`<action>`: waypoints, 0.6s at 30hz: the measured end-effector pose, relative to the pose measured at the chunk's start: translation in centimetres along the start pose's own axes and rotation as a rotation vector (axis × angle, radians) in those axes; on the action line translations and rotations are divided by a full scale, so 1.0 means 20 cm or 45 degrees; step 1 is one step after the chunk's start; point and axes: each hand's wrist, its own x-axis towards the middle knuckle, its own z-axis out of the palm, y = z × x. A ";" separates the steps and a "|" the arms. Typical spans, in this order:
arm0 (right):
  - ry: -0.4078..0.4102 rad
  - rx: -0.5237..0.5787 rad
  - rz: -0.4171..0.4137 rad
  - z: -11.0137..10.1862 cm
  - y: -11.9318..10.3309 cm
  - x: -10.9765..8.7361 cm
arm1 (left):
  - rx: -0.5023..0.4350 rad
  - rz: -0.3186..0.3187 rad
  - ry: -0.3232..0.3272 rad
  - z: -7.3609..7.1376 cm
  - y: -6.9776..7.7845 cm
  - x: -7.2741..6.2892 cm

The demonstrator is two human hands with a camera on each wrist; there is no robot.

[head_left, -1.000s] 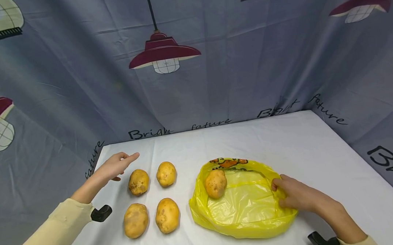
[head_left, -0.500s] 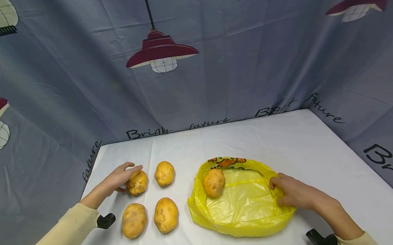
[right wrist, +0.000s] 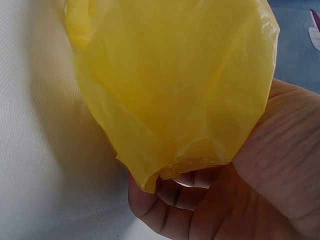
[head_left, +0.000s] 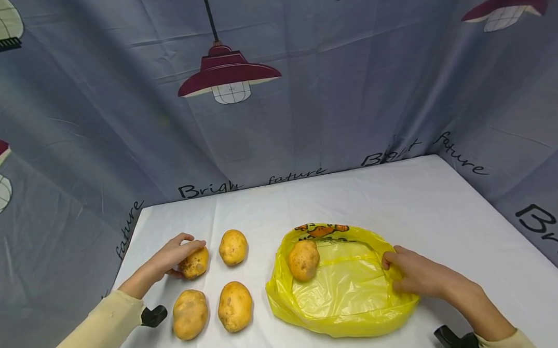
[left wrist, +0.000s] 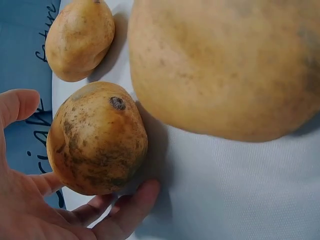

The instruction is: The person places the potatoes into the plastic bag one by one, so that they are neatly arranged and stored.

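Note:
In the head view my left hand [head_left: 174, 256] reaches over the far-left potato [head_left: 195, 263], its fingers spread about it. The left wrist view shows this dirt-marked potato [left wrist: 97, 140] beside the hand, with one digit standing clear of it. My right hand [head_left: 419, 273] pinches the right rim of a yellow plastic bag [head_left: 346, 326], which lies wide-mouthed on the table. Up close in the right wrist view, fingers [right wrist: 170, 215] curl at the edge of the bag [right wrist: 175, 85]. One potato [head_left: 303, 260] sits in the bag's left part.
Near the left hand lie three more potatoes: one at the back [head_left: 233, 247], one at the front left [head_left: 190, 314] and one at the front right [head_left: 235, 306]. A white cloth covers the table [head_left: 354, 194]. A grey printed curtain [head_left: 332, 104] hangs behind it.
My left hand has come down from beyond the far-left potato to around it, its pointing fingers now bent over the top. The right hand stays on the bag.

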 end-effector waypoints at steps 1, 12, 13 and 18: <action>0.001 -0.002 -0.002 0.00 0.00 0.00 | 0.000 -0.001 0.001 0.01 0.00 0.00; -0.001 0.017 -0.011 0.00 0.00 0.00 | 0.094 0.095 0.089 0.09 0.03 0.03; -0.001 0.018 -0.013 0.00 0.00 0.00 | 0.100 0.091 0.099 0.10 0.03 0.03; 0.005 0.008 -0.023 0.00 0.01 -0.01 | 0.113 0.094 0.121 0.10 0.03 0.03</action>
